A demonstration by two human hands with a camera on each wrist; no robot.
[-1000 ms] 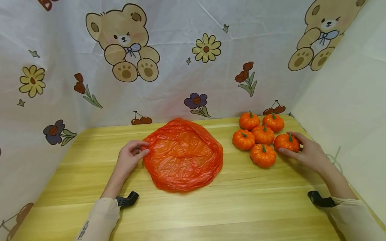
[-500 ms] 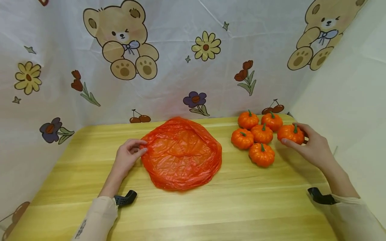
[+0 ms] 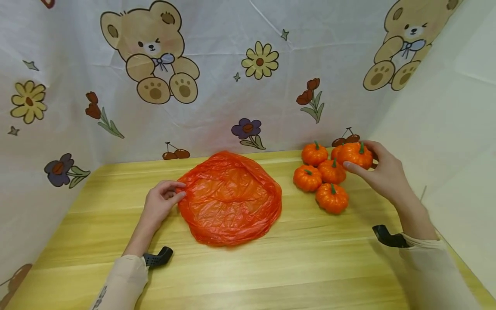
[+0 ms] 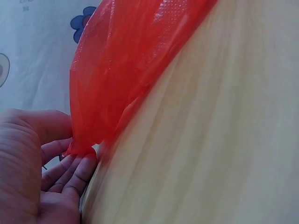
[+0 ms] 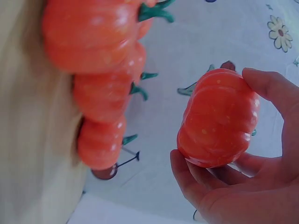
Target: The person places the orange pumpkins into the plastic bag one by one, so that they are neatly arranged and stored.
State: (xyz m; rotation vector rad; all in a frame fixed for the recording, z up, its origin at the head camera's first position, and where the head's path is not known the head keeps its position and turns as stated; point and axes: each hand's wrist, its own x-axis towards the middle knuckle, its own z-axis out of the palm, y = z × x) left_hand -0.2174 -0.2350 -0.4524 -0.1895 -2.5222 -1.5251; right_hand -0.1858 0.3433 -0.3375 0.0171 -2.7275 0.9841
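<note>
Your left hand pinches the left edge of the red bag; thumb and fingertips close together, with the film caught between them. Left wrist view agrees: a bunched bit of bag sits between your fingers, other fingers bent beneath. Bag lies spread in a rough round on the wooden table, left of the pumpkins.

Your right hand grips one orange pumpkin, spread about as wide as the pumpkin, thumb on one side, fingers round the other. Right wrist view shows this pumpkin off the table, apart from the rest. In the head view it partly covers a pumpkin at the back right; green stem shows on its right side.

Five other pumpkins sit bunched on the table, right of the bag and well apart from it. Your hands are well apart, bag and pumpkin group between them. Black wrist pieces on both arms, pale sleeves. Bear-print cloth hangs behind the table.
</note>
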